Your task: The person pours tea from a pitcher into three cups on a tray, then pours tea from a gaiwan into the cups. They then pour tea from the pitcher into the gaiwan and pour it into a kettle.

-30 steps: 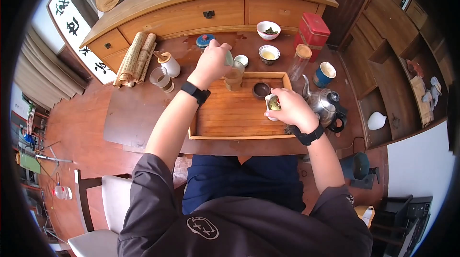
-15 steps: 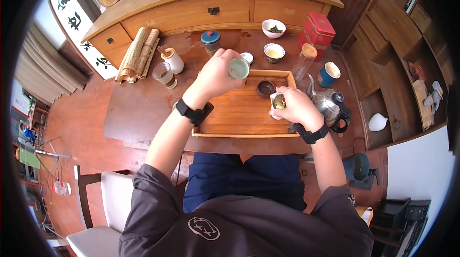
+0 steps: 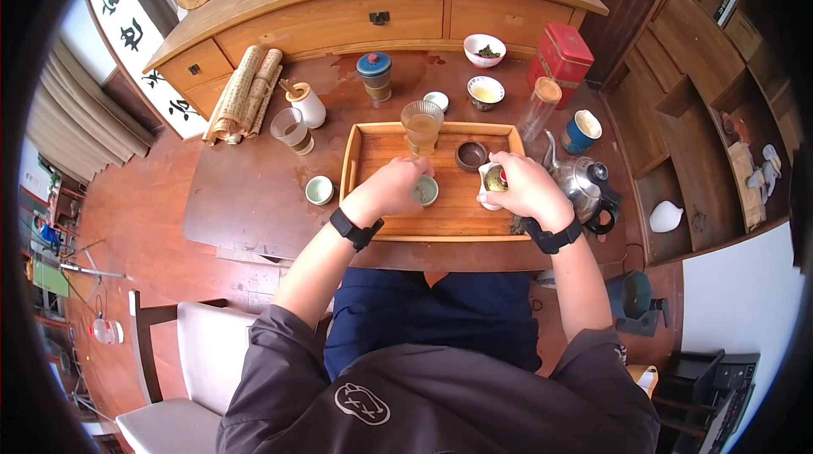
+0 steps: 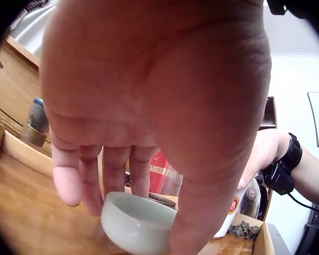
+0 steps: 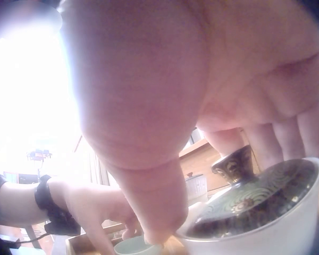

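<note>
My left hand (image 3: 395,189) holds a small pale green cup (image 3: 427,191) low over the wooden tray (image 3: 389,227); in the left wrist view thumb and fingers pinch the cup (image 4: 135,226) at its sides. On the tray's right part, my right hand (image 3: 529,190) grips a white lidded bowl (image 3: 489,196) by its rim. The right wrist view shows its dark patterned lid (image 5: 250,204) with a knob. A dark round cup (image 3: 471,157) sits between the hands, farther back, and a glass pitcher (image 3: 422,124) with amber liquid stands at the tray's back.
Left of the tray is another green cup (image 3: 319,191). A steel kettle (image 3: 578,187) stands right of my right hand. Behind are a blue-lidded jar (image 3: 375,74), a white bowl (image 3: 484,93), a corked glass jar (image 3: 539,108) and a red tin (image 3: 561,56).
My left hand has come down toward me from above the glass pitcher, bringing the green cup low over the tray. The right hand stays at the lidded bowl.
</note>
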`<action>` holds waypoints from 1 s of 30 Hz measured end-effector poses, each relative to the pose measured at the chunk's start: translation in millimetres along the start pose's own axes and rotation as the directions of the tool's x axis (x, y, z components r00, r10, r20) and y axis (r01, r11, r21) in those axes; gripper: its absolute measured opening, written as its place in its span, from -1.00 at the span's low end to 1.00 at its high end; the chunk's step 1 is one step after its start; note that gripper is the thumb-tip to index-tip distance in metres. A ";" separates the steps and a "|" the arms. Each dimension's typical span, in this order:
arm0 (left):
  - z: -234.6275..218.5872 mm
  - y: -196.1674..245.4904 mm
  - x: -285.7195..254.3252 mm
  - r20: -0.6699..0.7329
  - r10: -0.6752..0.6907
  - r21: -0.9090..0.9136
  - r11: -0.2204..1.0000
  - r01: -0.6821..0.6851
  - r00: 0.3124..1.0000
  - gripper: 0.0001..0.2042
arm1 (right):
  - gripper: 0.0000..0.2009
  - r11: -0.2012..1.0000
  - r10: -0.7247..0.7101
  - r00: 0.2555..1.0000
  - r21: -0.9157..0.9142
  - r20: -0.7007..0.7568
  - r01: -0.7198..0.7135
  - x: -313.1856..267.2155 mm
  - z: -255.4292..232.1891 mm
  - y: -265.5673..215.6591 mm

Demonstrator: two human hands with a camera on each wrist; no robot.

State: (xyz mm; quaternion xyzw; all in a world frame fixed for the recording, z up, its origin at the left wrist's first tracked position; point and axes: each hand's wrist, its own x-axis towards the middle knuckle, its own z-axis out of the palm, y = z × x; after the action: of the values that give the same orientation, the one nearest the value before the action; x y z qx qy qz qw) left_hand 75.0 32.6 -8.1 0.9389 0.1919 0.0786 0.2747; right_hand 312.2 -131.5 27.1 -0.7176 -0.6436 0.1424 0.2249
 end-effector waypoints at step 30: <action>-59.6 -75.9 -130.9 -0.239 -0.435 0.001 0.894 0.448 0.868 -0.27 | -0.40 0.970 -0.137 0.966 -0.167 0.218 0.176 215.9 27.4 26.0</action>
State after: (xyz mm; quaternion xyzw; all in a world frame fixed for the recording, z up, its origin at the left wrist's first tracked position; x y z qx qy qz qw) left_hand -83.7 67.6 -5.2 0.8616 0.4345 0.1177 0.2344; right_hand 349.3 83.7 8.8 -0.6637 -0.7286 0.1367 0.1004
